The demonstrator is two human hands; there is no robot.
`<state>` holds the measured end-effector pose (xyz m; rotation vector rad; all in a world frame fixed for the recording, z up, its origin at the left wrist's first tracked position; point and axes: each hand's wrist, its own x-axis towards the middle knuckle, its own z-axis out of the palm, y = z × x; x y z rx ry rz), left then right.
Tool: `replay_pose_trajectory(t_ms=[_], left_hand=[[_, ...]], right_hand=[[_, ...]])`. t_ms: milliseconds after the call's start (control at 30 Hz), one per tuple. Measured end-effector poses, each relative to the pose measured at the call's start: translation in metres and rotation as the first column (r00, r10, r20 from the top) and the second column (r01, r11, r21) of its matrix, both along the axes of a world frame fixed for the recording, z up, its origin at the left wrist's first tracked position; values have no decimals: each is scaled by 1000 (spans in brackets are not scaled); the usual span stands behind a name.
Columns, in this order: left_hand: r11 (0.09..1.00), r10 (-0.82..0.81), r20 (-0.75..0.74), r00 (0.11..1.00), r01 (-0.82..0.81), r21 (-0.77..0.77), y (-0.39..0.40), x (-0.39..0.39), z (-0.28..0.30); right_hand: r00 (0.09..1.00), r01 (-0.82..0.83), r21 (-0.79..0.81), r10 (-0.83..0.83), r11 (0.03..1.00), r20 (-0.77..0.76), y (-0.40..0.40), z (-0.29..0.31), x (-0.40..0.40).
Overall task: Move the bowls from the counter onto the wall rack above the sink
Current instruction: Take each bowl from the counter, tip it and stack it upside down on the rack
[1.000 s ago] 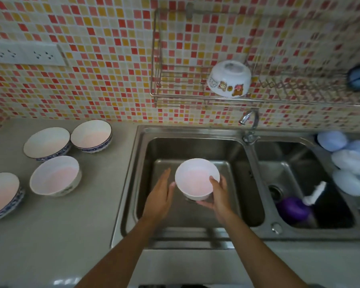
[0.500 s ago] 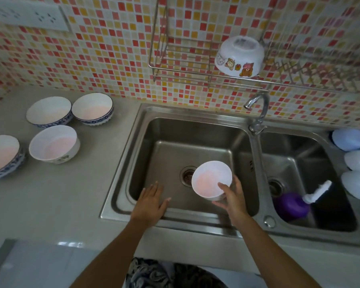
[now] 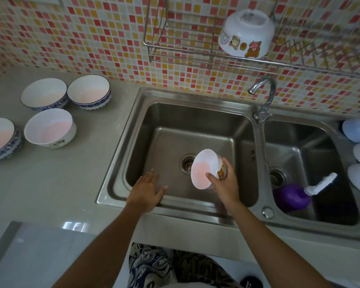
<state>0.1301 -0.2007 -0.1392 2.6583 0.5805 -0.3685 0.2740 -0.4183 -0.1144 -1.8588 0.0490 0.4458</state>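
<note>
Head view, kitchen sink: your right hand [image 3: 224, 185] grips a small white bowl [image 3: 206, 168] over the left basin of the steel double sink [image 3: 195, 129], thumb on the near rim and fingers wrapped behind the wall (a cartoon print shows there). The bowl is tilted on its side, its mouth facing the left of the frame, just right of the drain. Your left hand [image 3: 147, 191] holds nothing; it lies flat and spread with its palm on the basin's front edge, fingers pointing toward the basin. At left of the frame four bowls stand upright on the grey counter [image 3: 60, 183]: two blue-rimmed bowls [image 3: 66, 93] side by side and touching at the back, a white bowl [image 3: 50, 127] in front of them, and a blue-patterned bowl [image 3: 1, 138] cut by the left edge. In the upper right, a cartoon bowl [image 3: 246, 33] sits upside down on the wire wall rack [image 3: 175, 57], above the faucet [image 3: 263, 96]. A purple bottle [image 3: 291, 197] lies in the right basin.
</note>
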Motion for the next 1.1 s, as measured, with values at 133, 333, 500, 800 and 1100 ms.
replay_pose_trajectory(t_ms=[133,333,500,800,1100], left_hand=[[1000,5,-1,1000,-5,-9,0,1,1],[1000,18,18,1000,-18,-10,-1,1,2],[999,26,39,999,-25,-22,-1,-1,2],[999,34,45,998,-33,-16,0,-1,0],[999,33,73,997,-32,-7,-1,-1,-3]], right_hand=[[991,-86,-117,98,989,94,3,0,1],[956,-152,-332,224,931,191,7,-3,-2],[908,-207,-420,334,884,255,7,-4,-5],[714,-301,-634,609,712,345,9,-12,-9],[586,-292,-777,747,557,315,-4,-5,-16]])
